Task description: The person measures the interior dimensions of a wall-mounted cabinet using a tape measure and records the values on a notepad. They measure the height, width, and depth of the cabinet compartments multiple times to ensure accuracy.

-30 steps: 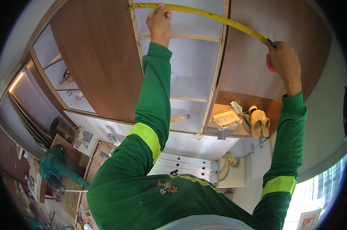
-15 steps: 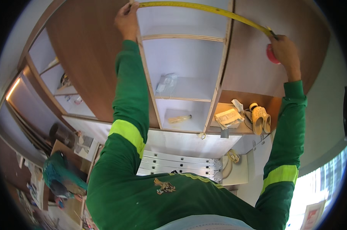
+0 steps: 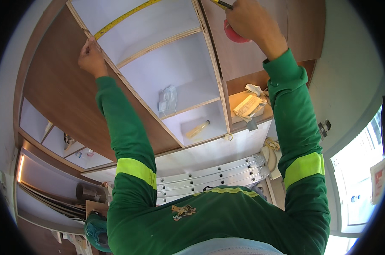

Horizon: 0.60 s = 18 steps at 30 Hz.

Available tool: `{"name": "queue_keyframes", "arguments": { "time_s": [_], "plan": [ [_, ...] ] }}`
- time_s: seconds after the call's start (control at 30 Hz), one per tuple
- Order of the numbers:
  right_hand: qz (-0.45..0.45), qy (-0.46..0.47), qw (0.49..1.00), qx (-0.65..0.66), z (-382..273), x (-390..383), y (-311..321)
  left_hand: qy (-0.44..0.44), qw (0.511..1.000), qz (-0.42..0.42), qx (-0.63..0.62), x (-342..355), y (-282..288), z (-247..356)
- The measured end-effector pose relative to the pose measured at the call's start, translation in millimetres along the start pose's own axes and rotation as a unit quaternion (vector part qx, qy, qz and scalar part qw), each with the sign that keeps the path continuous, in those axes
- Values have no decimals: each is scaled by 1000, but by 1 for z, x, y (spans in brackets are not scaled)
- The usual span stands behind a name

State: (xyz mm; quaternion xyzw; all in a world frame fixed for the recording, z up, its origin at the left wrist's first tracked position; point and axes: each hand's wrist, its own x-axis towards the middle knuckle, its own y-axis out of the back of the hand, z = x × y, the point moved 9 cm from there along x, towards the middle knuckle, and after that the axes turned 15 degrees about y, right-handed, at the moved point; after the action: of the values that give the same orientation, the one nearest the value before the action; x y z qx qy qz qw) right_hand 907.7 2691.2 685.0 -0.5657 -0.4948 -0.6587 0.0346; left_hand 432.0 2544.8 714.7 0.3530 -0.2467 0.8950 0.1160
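My left hand [image 3: 91, 58] pinches the end of a yellow tape measure blade [image 3: 123, 18] against the left upright of an open cabinet [image 3: 171, 46]. The blade crosses the upper compartment and leaves the picture at the top. Over the brown panel on the right, my right hand [image 3: 252, 22] is closed around the tape measure's red rounded case [image 3: 235, 34], which shows below the fingers. A thin black-and-yellow pencil or marker [image 3: 223, 4] sticks out from the same hand. The palm side of that hand is hidden.
A face mask [image 3: 168, 100] and a bottle [image 3: 198, 128] lie on lower shelves. Beside them, a lit niche holds a paper packet [image 3: 248, 106]. A metal ladder [image 3: 213, 175] lies below. Another person [image 3: 96, 231] in green is at the lower left.
The view has turned, so the cabinet appears tilted. My left hand appears lower and further left, my right hand higher and further left. Both keep hold of the tape measure.
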Motion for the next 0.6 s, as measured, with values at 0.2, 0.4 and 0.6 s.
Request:
{"name": "queue_keyframes", "arguments": {
  "time_s": [0.2, 0.4, 0.6],
  "plan": [
    [-75, -13, 996, -54, -2, 23, 23, 7, 999, -16, 44, 7, -2, -2],
    [-69, -17, 997, -29, -5, 34, 33, -34, 996, -6, 80, 9, 0, 6],
    [-166, 53, 974, -147, -20, 47, 26, 40, 995, 13, 91, -10, -6, 7]
  ]
}}
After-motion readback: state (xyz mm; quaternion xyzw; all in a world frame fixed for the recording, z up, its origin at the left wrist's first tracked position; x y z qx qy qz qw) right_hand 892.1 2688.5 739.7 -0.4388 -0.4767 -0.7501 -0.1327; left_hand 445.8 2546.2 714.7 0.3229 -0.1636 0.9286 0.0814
